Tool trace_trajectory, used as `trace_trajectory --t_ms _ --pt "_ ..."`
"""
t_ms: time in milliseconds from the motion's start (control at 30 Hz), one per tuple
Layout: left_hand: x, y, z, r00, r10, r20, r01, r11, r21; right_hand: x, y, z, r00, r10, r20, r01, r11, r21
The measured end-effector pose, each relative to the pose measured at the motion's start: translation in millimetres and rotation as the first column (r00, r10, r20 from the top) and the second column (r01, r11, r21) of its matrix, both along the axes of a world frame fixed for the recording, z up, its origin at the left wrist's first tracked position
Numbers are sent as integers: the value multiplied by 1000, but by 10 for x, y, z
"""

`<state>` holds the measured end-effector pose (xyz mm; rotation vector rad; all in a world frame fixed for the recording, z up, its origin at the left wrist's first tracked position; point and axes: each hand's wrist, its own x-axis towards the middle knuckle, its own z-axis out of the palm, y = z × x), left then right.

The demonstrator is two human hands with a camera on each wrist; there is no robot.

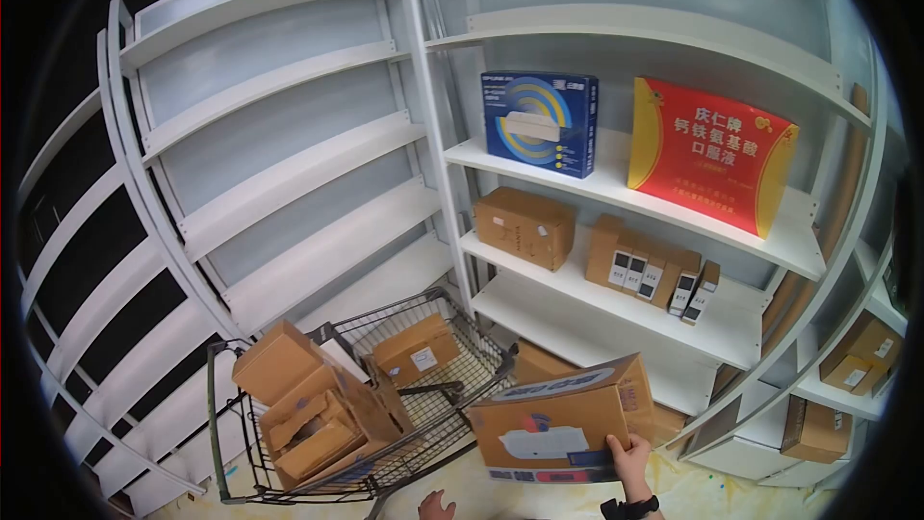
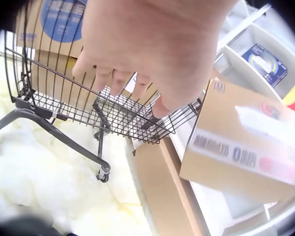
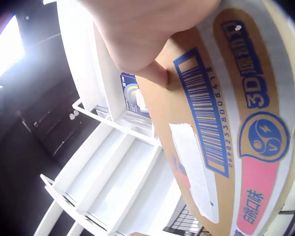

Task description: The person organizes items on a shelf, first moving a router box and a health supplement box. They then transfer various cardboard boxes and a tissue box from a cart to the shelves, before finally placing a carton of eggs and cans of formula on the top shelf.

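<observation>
A large printed cardboard carton (image 1: 539,431) is held up in front of the shelves, just right of the shopping cart. My right hand (image 1: 630,462) grips it by its right edge. In the right wrist view the thumb of that hand (image 3: 155,34) presses on the carton's face (image 3: 162,105), beside a blue barcode; the other fingers are mostly hidden. My left hand (image 1: 436,507) is apart from the carton, low in the head view, holding nothing. Its fingers hang relaxed in front of the cart's wire basket (image 2: 123,115) in the left wrist view.
The shopping cart (image 1: 214,424) carries several brown boxes, one opened (image 1: 308,433). White shelves hold a blue box (image 1: 539,125), a red-and-yellow box (image 1: 712,154), a brown carton (image 1: 525,228) and small boxes (image 1: 635,265). Another carton (image 2: 160,182) lies low by the shelf.
</observation>
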<state>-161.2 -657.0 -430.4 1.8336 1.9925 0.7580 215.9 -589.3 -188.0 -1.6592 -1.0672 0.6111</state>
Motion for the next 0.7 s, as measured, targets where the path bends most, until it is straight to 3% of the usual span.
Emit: trace_trajectory --t_ms 33,133,200,267,367,433,567,700 --pt "-116 -41 9 1000 16 -2 -16 1000 -8 -43 -24 -79 981 2 195 18 995 -100" --pt "-516 -162 220 986 140 86 -125 980 -155 -344 -50 -386 939 -13 345 49 994 -94" --pt "-769 -331 525 967 234 102 -232 972 -30 -472 -81 -697 884 33 466 51 985 -167" --pt "-1075 -564 613 930 353 100 -367 897 247 -629 -188 -860 873 62 484 55 973 -224" --pt "-1532 -947 962 885 460 67 -441 785 435 -786 -322 -1161 850 54 523 104 958 -268" --pt "-1786 -1198 1098 794 608 -9 -543 716 439 -834 -424 -1293 842 -7 539 194 937 -291" --pt "-2309 -1446 1187 681 729 -63 -593 601 535 -841 -584 -1577 859 -59 509 230 932 -280" --pt "-2489 -1421 1186 696 715 -69 -573 610 547 -830 -718 -1714 860 -133 493 285 927 -246"
